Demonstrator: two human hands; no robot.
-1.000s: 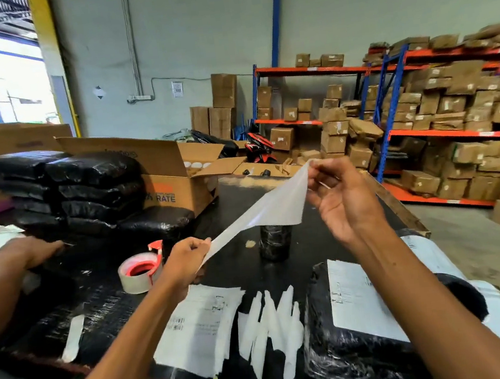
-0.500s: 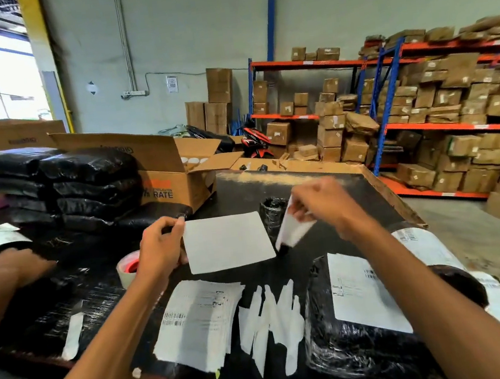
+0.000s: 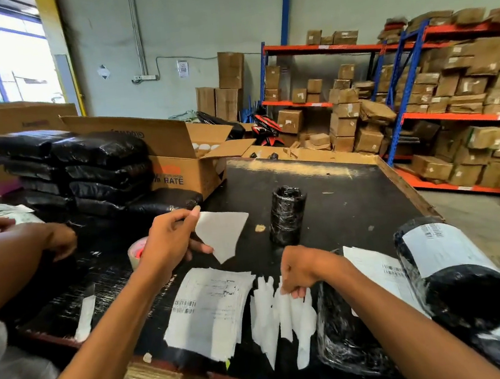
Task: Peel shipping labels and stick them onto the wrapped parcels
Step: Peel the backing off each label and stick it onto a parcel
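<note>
White backing paper has come free of the label (image 3: 221, 236), which my left hand (image 3: 168, 245) now pinches above the counter (image 3: 353, 208), ready to stick. My right hand (image 3: 306, 268) has dropped to the strips (image 3: 283, 313), fingers curled on one. I count two labelled parcels (image 3: 458, 277) right, one small roll (image 3: 287, 214), one label stack (image 3: 209, 312).

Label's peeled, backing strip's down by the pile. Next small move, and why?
Probably carry the peeled label in the left hand to an unlabelled wrapped parcel, likely the small black roll. The right hand is at the backing strips, so that step looks nearly finished.
</note>
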